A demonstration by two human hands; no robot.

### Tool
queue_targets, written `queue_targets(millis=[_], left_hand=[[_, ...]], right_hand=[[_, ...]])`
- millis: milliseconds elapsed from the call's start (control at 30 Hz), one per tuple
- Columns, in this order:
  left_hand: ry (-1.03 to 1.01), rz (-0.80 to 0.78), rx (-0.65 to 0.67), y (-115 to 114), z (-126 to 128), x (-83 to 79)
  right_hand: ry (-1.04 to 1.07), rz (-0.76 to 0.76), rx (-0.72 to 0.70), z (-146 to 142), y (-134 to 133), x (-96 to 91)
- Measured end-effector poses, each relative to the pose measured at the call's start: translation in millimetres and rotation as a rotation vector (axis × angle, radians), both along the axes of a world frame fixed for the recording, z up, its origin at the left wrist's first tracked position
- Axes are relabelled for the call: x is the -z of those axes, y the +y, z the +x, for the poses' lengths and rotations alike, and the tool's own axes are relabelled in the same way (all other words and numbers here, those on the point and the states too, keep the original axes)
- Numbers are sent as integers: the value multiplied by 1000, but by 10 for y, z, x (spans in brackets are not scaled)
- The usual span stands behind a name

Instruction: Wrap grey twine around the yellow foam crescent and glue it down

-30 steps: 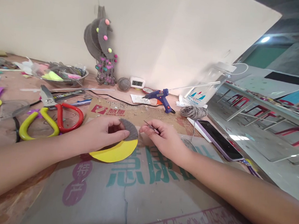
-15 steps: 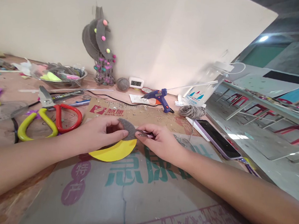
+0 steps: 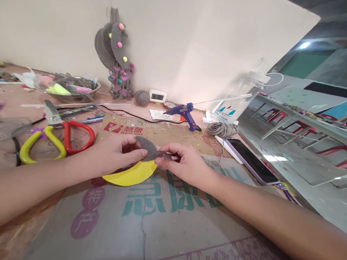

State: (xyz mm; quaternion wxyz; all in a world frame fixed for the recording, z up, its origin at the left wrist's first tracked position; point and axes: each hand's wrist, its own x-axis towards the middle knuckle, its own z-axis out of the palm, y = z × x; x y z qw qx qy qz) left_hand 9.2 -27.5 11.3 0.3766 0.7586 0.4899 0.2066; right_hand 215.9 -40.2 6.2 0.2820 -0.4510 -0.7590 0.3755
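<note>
My left hand pinches a yellow crescent-shaped piece whose upper part is wrapped in grey yarn. Its thumb presses on the wrapped strands. Close by on the right, my right hand has its fingers closed on a small dark, thin tool; the tip is at the edge of the wrapped part. The fingers hide most of this tool, so its kind does not show. Both hands are just above a printed cardboard sheet.
Yellow-and-red-handled scissors lie left. Behind are a blue glue gun, a small clock and a yarn skein. A phone and a clear jug stand right; a metal bowl sits back left.
Hardly anything differs. The right fingertips have shifted slightly left against the edge of the wrapped piece, and the whole view has moved a little.
</note>
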Motion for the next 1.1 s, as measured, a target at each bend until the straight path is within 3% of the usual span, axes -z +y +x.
queue_targets(millis=[267,467,600,800,933,1100], left_hand=[[-36,-26,7,17,-9,37],[-69,-58,-11,11,-13,41],[-91,-77,-9,9,-13,34],[-141,-98,-5,25,-6,6],[-138,-103,2,38,-19,20],[-140,-102,-6,33,-32,29]], right_hand=[[-52,41,-54,27,11,-10],[4,88,57,28,1,-49],[1,314,26,82,-2,-58],[-411,764,-95,218,44,-114],[-525,887,-129,223,62,-119],[-571,917,-115,205,53,-107]])
